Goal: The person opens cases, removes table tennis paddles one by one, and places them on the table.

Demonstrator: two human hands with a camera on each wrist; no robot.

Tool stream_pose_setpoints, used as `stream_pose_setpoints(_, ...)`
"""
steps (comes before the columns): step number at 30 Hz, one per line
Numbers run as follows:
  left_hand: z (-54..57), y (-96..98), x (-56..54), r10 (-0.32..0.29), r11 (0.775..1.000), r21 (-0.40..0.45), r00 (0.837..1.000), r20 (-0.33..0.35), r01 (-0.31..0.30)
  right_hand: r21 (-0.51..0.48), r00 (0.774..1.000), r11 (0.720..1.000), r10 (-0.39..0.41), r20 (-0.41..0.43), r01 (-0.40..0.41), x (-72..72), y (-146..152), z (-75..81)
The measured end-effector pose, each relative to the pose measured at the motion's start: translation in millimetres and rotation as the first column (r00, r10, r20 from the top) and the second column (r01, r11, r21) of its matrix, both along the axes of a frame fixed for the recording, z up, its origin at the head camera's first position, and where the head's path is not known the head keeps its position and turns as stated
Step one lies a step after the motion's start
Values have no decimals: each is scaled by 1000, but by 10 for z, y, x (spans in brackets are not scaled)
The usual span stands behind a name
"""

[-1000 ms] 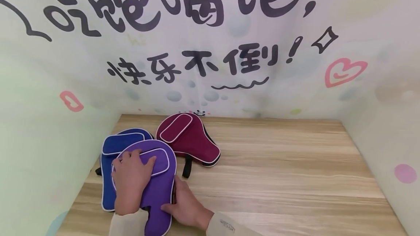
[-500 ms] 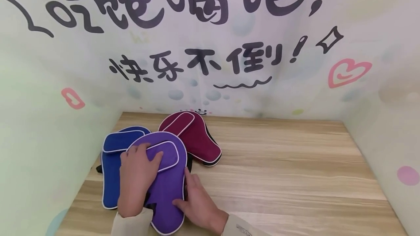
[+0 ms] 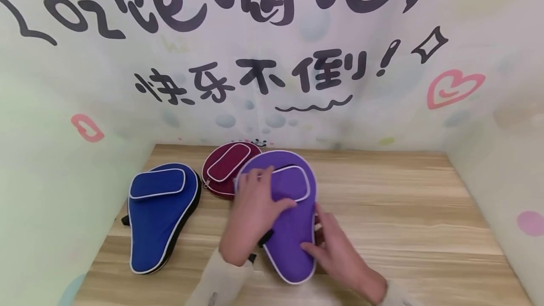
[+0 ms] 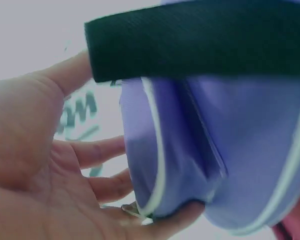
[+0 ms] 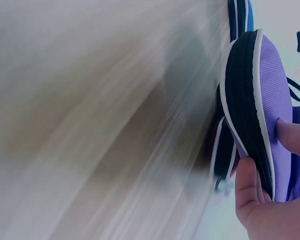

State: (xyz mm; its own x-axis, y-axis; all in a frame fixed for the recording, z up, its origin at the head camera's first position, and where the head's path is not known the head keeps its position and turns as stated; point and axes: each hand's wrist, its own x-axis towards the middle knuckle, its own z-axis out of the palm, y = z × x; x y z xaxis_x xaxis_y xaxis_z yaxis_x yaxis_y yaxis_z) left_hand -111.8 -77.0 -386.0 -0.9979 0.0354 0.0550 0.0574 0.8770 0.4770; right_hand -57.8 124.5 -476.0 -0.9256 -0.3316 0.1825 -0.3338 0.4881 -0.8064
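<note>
Both of my hands hold a purple ping-pong paddle case (image 3: pixel 289 244) with white piping and a front pocket, its narrow end toward me. My left hand (image 3: pixel 255 207) grips its left edge, fingers round the upper side and thumb on the front by the pocket. At the lower right edge my right hand (image 3: pixel 344 254) pinches it, thumb on the front and fingers behind. In the right wrist view the black zipped side (image 5: pixel 242 95) of the case shows above the table. A dark strap (image 4: pixel 190 42) crosses the left wrist view.
A blue paddle case (image 3: pixel 157 230) lies on the wooden table (image 3: pixel 408 230) at the left. Behind the purple one, a burgundy paddle case (image 3: pixel 218 186) lies partly hidden near the printed back wall (image 3: pixel 374 126). Pale walls stand on both sides.
Both hands have carried the purple case to the right, away from over the blue case. The blue case now shows whole, and the purple one covers part of the burgundy case.
</note>
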Motion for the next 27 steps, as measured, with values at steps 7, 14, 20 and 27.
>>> stream_pose_setpoints(7,-244,621,47,-207,975,-81,978,31,209,53,990,991,-122,-75,126,268,599,-108)
stream_pose_setpoints(14,-557,879,125,-304,950,-63,951,47,307,110,979,973,-205,14,202,402,872,-216)
stream_pose_setpoints(20,-760,969,122,-377,923,-55,924,58,380,141,961,958,-265,85,251,486,972,-318)
stream_pose_setpoints(27,-891,1028,89,-396,916,-63,918,35,397,142,962,966,-235,141,216,475,1039,-374)
